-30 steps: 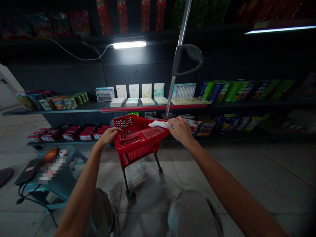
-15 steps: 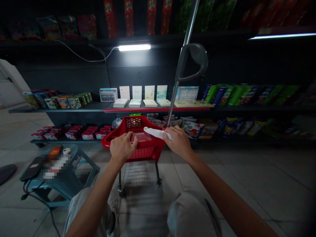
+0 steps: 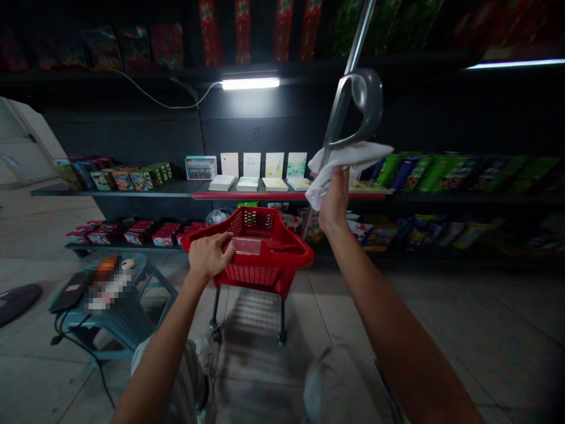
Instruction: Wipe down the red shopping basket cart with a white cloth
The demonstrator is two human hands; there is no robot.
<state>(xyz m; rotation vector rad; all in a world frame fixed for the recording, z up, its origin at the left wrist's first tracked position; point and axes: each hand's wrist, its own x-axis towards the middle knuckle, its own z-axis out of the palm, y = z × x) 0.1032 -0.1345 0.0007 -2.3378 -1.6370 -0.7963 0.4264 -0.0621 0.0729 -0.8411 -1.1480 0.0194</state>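
A small red shopping cart [image 3: 251, 274] stands on the floor in front of me. My left hand [image 3: 210, 257] is closed over the left part of its push bar, beside a clear label panel [image 3: 246, 245]. A metal pole [image 3: 359, 38] with a grey loop-shaped grip [image 3: 374, 112] rises at the cart's right side. Just under that grip, my right hand [image 3: 334, 203] holds a white cloth [image 3: 353, 155], which is draped against the pole and hides part of it. Whether the fingers also press on the pole behind the cloth, I cannot tell.
Dark shelves [image 3: 154, 187] hold books, boxes and bagged snacks behind the cart. A lamp [image 3: 251, 83] is lit above the books. At left, a blue-grey stool [image 3: 121, 330] carries several items, with a black cable [image 3: 100, 374] hanging to the floor.
My right hand has left the cart's push bar and risen with the white cloth to the pole, just below the grip. The cloth has spread out. My left hand stays on the bar.
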